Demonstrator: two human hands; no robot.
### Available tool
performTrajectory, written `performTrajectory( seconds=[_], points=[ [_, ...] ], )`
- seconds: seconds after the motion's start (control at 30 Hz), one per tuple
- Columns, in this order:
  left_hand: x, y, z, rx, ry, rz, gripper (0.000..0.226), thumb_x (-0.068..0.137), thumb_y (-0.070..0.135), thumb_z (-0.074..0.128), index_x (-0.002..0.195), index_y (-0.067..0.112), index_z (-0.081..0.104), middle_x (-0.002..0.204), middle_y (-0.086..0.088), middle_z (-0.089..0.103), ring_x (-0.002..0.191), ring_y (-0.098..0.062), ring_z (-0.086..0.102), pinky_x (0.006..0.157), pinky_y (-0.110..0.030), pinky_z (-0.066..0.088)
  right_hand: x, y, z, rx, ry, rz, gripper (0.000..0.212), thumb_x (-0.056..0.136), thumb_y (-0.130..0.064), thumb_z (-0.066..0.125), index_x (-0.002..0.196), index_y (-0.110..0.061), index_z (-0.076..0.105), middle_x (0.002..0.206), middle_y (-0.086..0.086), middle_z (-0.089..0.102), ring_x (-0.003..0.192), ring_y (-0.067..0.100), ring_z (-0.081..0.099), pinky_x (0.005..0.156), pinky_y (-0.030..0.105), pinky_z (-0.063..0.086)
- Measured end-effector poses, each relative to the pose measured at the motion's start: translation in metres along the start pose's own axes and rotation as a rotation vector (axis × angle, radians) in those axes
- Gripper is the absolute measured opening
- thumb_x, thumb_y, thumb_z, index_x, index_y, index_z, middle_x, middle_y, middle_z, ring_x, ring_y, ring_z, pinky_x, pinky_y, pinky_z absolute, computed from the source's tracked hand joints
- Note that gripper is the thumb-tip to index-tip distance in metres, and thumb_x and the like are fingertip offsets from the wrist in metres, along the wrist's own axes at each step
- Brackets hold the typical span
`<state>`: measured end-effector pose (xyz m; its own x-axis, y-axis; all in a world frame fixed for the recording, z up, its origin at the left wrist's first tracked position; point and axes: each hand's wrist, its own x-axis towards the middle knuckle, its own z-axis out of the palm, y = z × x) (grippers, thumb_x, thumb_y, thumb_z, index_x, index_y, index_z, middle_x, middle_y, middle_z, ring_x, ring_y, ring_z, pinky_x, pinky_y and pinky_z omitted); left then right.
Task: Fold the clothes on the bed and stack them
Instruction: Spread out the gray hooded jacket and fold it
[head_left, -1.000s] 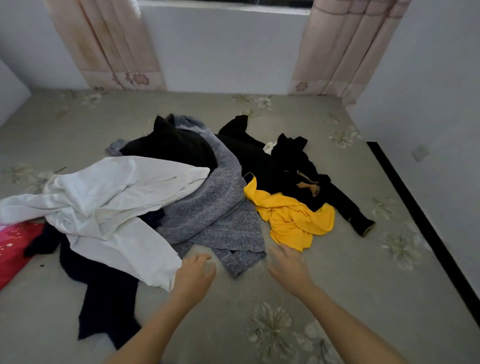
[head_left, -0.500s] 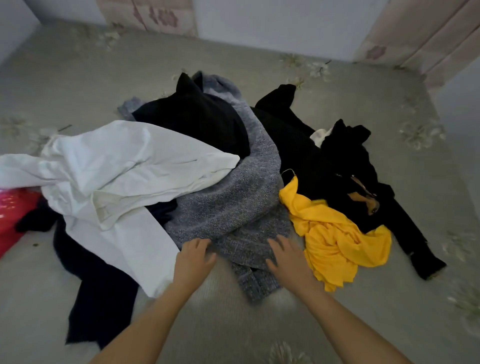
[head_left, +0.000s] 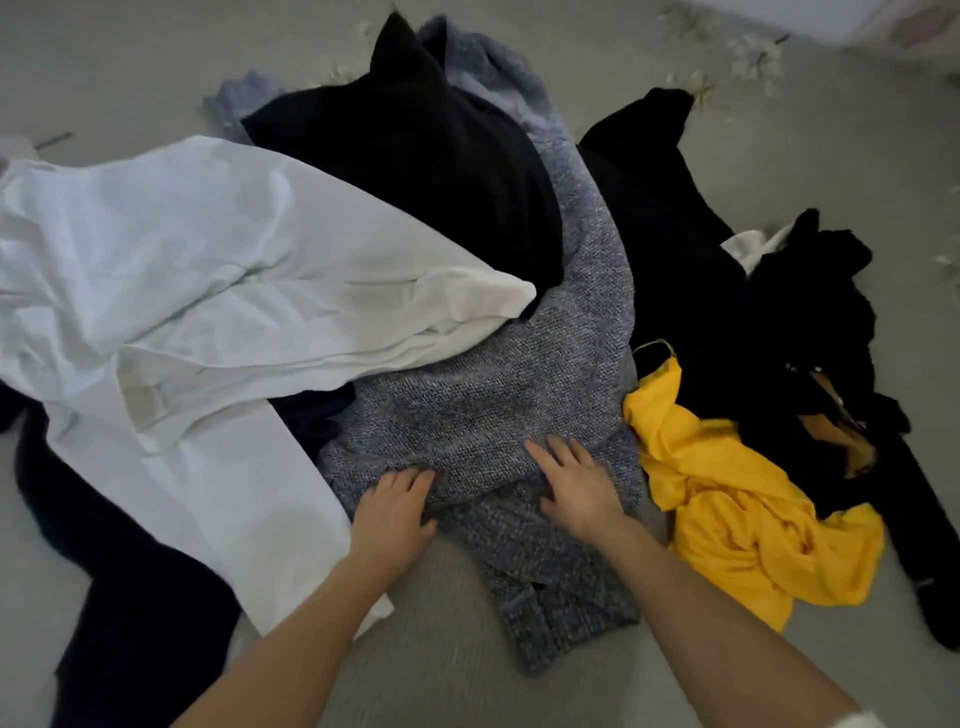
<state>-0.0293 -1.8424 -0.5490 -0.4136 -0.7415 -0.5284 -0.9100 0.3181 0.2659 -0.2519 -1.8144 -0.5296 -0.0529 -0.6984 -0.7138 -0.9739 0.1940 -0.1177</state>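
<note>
Both hands are down on the grey knit sweater (head_left: 483, 415), which lies in the middle of the heap on the bed (head_left: 447, 613), its near end trailing towards the person. The left hand (head_left: 395, 506) rests at a crease in the knit with its fingers (head_left: 413, 475) loosely extended, holding nothing that I can see. The right hand (head_left: 576, 483) lies flat with its fingers (head_left: 558, 452) spread wide on the fabric.

This looks like the very start: nothing is folded yet, and the sweater seems to be the first pick. It is not free, though. The white shirt (head_left: 208, 270) overlaps its left side and a black garment (head_left: 415, 156) sits on its far end, so a quick tug would likely drag both along. Better to take a firm hold of the near edge with each hand, well apart, and draw it out low and slowly, or to lift the white shirt aside first. The yellow garment (head_left: 737, 499) lies just beside the right hand and could catch too.
</note>
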Motion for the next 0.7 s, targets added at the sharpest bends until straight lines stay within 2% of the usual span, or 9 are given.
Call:
performTrajectory(
  seconds=[0.1,0.13,0.2,0.27,0.33,0.4,0.47,0.57,0.7],
  points=[
    [0.008,-0.007,0.014,0.030,0.087,0.074,0.062,0.049,0.028,0.088,0.105,0.011,0.067,0.103,-0.005,0.070,0.088,-0.025,0.067,0.064,-0.033,0.055,0.011,0.000,0.010,-0.026,0.026,0.016,0.071,0.093,-0.028,0.051,0.147,-0.032,0.006,0.156,0.002,0.008,0.143,0.033,0.005,0.113,0.049,0.021],
    [0.009,-0.009,0.017,0.045,0.133,0.088,0.062,0.039,0.025,0.091,0.096,0.012,0.071,0.092,-0.004,0.072,0.077,-0.024,0.068,0.055,-0.030,0.055,0.014,0.001,0.010,-0.027,0.047,0.013,0.068,0.093,-0.027,0.050,0.147,-0.032,0.009,0.156,0.003,0.011,0.143,0.034,0.008,0.114,0.048,0.020],
    [0.012,-0.012,0.018,0.030,0.199,0.106,0.060,0.032,0.019,0.092,0.089,0.011,0.072,0.084,-0.003,0.072,0.070,-0.023,0.068,0.049,-0.028,0.054,0.018,0.000,0.008,-0.011,0.066,0.009,0.061,0.094,-0.026,0.049,0.145,-0.031,0.016,0.154,0.003,0.016,0.141,0.035,0.012,0.114,0.048,0.022],
    [0.014,-0.012,0.015,0.006,0.196,0.110,0.053,0.034,0.014,0.091,0.083,0.012,0.071,0.079,-0.002,0.072,0.066,-0.023,0.067,0.048,-0.026,0.053,0.020,-0.001,0.005,0.025,0.081,0.014,0.054,0.095,-0.024,0.048,0.143,-0.031,0.023,0.153,0.002,0.020,0.140,0.035,0.014,0.113,0.048,0.025],
    [0.014,-0.009,0.007,-0.028,0.144,0.067,0.036,0.052,0.013,0.086,0.085,0.010,0.069,0.082,-0.004,0.070,0.075,-0.024,0.065,0.056,-0.028,0.053,0.022,-0.001,0.003,0.112,0.071,0.032,0.047,0.095,-0.022,0.047,0.139,-0.029,0.031,0.152,0.001,0.022,0.141,0.035,0.014,0.112,0.048,0.026],
    [0.015,-0.007,-0.004,-0.078,0.060,0.003,0.021,0.080,0.015,0.065,0.100,0.008,0.065,0.100,-0.007,0.067,0.096,-0.026,0.060,0.073,-0.033,0.050,0.019,0.000,-0.003,0.201,0.025,0.048,0.034,0.097,-0.021,0.044,0.130,-0.026,0.040,0.152,0.001,0.024,0.141,0.033,0.013,0.111,0.048,0.027],
    [0.014,-0.009,-0.013,-0.089,-0.015,-0.023,0.021,0.090,0.017,0.050,0.106,0.008,0.060,0.107,-0.009,0.063,0.102,-0.026,0.056,0.079,-0.034,0.048,0.012,-0.001,-0.009,0.234,0.021,0.050,0.023,0.098,-0.022,0.041,0.120,-0.023,0.047,0.147,0.003,0.033,0.137,0.031,0.021,0.105,0.047,0.033],
    [-0.004,-0.005,-0.028,-0.116,-0.076,-0.016,0.021,0.091,0.019,0.047,0.106,0.007,0.056,0.106,-0.011,0.062,0.100,-0.027,0.057,0.078,-0.032,0.044,-0.016,-0.006,-0.012,0.258,0.099,0.050,0.017,0.098,-0.021,0.038,0.111,-0.017,0.049,0.126,0.005,0.050,0.119,0.028,0.039,0.091,0.039,0.036],
    [-0.049,-0.003,-0.040,-0.207,0.021,-0.016,0.007,0.088,0.017,0.051,0.085,0.010,0.051,0.088,-0.009,0.060,0.087,-0.026,0.059,0.064,-0.028,0.035,-0.073,-0.016,-0.006,0.334,0.215,0.021,0.016,0.097,-0.021,0.040,0.107,-0.014,0.049,0.110,0.006,0.056,0.105,0.026,0.050,0.079,0.035,0.034]
  ],
)
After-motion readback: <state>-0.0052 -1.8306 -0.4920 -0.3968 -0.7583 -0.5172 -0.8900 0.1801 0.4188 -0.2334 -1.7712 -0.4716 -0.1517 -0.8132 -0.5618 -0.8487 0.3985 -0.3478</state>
